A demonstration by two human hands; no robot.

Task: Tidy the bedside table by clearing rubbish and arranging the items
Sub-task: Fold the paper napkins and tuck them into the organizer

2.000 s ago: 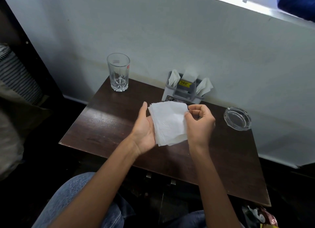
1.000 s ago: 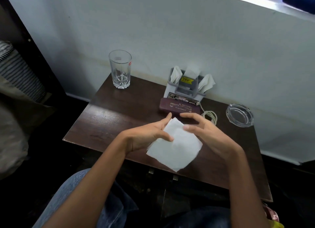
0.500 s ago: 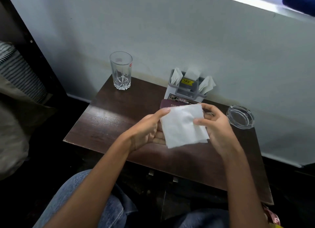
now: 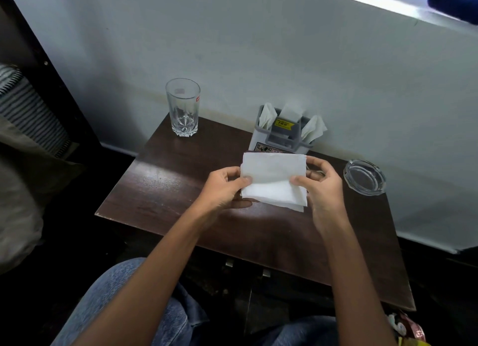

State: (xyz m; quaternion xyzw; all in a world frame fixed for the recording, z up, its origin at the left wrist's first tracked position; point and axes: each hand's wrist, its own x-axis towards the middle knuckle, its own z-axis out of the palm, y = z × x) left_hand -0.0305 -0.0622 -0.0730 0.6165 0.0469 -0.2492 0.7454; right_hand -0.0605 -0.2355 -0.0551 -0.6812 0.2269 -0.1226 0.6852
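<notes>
Head view, both hands pinching napkin (image 4: 273, 180)

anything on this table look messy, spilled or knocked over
Nothing is spilled or tipped. The clear drinking glass stands upright and empty at the back left, and the round glass ashtray sits flat on the right. Only the white napkins in the grey plastic holder look untidy, splaying out at different angles.
</notes>
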